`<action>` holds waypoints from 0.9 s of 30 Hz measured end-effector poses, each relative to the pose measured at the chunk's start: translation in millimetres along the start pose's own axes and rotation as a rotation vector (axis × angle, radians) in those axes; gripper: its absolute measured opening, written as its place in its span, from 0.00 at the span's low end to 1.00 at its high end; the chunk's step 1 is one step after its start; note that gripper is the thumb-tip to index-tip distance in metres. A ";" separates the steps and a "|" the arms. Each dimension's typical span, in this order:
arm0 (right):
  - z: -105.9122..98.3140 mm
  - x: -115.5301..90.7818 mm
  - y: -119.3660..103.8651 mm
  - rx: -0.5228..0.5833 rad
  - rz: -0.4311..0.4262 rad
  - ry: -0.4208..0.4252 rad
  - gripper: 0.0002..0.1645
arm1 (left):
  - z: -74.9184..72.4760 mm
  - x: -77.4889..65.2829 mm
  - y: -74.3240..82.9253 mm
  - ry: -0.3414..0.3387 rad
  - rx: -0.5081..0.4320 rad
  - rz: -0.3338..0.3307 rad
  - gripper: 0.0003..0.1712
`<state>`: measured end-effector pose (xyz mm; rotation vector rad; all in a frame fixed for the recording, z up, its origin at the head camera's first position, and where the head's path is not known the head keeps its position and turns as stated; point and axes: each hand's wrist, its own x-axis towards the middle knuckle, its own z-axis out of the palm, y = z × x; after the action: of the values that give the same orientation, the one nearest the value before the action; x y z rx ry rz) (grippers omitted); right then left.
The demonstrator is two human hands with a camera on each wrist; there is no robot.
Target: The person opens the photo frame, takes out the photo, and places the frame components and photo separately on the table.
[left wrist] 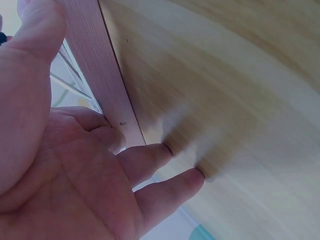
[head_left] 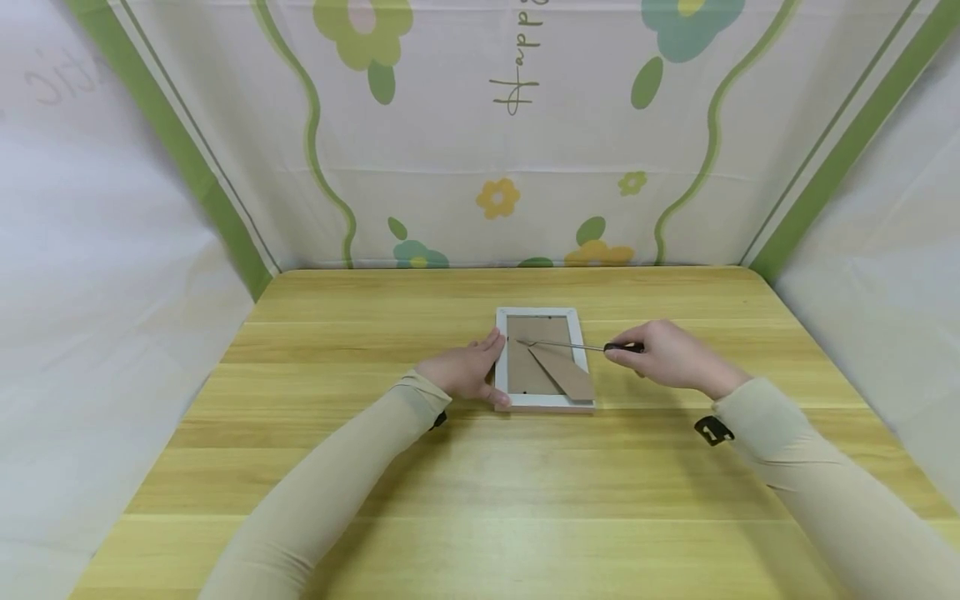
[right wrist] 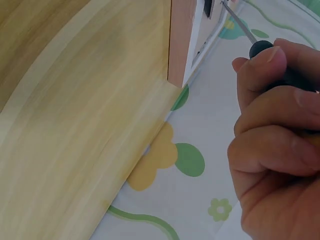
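Note:
A white picture frame (head_left: 538,401) lies face down on the table, its brown backing board (head_left: 528,375) and slanting stand leg (head_left: 573,379) showing. My left hand (head_left: 467,369) rests against the frame's left side, thumb by the near corner and fingers extended. In the left wrist view, two fingertips (left wrist: 187,175) touch the tabletop beside the frame's pinkish edge (left wrist: 102,65). My right hand (head_left: 663,354) grips a screwdriver (head_left: 625,347) by its dark handle. The thin metal shaft crosses over the board, its tip near the left rim; contact cannot be told from here.
The wooden table (head_left: 525,500) spreads around the frame on every side. A white cloth with flowers (head_left: 498,198) hangs behind the table's far edge, and pale cloth walls (head_left: 885,250) flank it. Small dark tabs (head_left: 525,392) sit along the backing board's edge.

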<state>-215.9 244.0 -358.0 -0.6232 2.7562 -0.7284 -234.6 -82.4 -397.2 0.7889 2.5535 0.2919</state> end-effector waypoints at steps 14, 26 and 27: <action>-4.7 10.4 -11.7 -0.028 -0.042 -0.022 0.23 | 1.8 3.9 -1.4 0.008 0.014 0.002 0.66; -31.4 31.2 -38.7 -0.228 -0.112 -0.078 0.16 | 1.2 3.2 -0.9 0.006 0.036 -0.004 0.65; -34.1 33.4 -42.0 -0.239 -0.108 -0.092 0.16 | 0.9 2.8 -0.3 0.004 0.036 -0.007 0.65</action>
<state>-241.8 210.0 -310.8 -0.8357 2.7627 -0.3814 -236.4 -81.0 -399.0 0.7928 2.5718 0.2466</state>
